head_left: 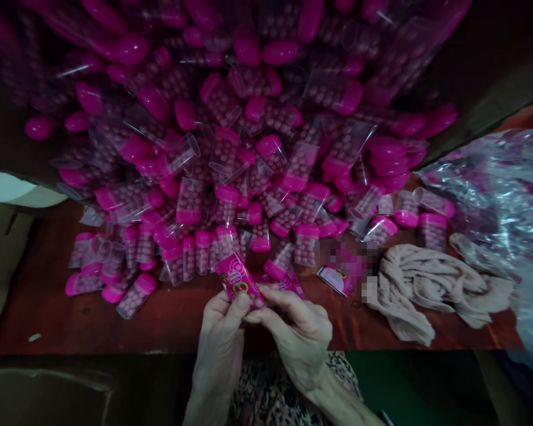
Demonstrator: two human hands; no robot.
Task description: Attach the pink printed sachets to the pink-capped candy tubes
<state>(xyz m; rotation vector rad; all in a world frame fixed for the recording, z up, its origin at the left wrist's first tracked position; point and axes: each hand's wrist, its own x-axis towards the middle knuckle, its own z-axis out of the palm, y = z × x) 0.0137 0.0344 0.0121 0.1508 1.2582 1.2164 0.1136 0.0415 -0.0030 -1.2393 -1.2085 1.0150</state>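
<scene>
Near the front edge of the table, my left hand (220,337) and my right hand (299,331) both grip a small pink printed packet (236,277). The left thumb presses on its printed face, while the right fingertips pinch its lower right end. Whatever is inside the packet is largely hidden. Just behind my hands lie another pink printed piece (291,283), partly covered, and a clear container (281,260) of small pink balls with a bright pink cap. More such containers stand and lie close by, among them one lying container (136,296) to the left.
A high heap of pink-capped containers (222,154) spills out of a dark box onto the reddish table (169,325). To the right lie a flat pink printed sleeve (342,275), a crumpled beige cloth (426,284) and shiny clear plastic (506,189).
</scene>
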